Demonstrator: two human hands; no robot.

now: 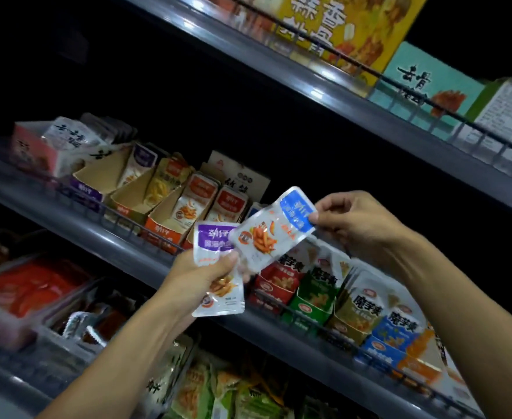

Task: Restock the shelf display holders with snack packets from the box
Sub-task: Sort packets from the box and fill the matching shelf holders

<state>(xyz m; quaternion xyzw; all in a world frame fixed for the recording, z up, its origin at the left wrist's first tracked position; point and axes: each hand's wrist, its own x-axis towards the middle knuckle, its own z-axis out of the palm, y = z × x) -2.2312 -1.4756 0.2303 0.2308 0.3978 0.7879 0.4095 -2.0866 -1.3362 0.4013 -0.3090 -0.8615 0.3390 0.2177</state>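
At the far left of the frame, on the middle shelf (76, 220), a pink carton (34, 155) is seen with white packets standing in it. To its right, three cardboard display holders are lined up behind the wire rail: a purple holder (87, 189) with purple-topped packets, a yellow holder (127, 207) with yellow packets, and an orange holder (161, 229) with orange-topped packets. A white box (242, 176) is stood behind them.

In the lower left, a clear tray (22, 294) of red packs is seen, blurred.

At lower centre, the left hand (200, 279) is raised, its fingers and thumb curled round a purple packet (217, 267), which is held upright in front of the shelf edge. Just to its right, a blue packet (275, 228) is held tilted and overlaps the purple one's upper right corner; its blue end is pinched between thumb and forefinger of the right hand (348, 219), the other fingers being curled. Two packets in all are held, one per hand.

Below the right hand, holders of red (274, 288), green (312, 306), olive (351, 325) and blue (387, 346) packets are ranged along the shelf towards the lower right.

In the upper right, a yellow box (348, 28) and a teal box (423, 86) are stood on the top shelf (324, 95).
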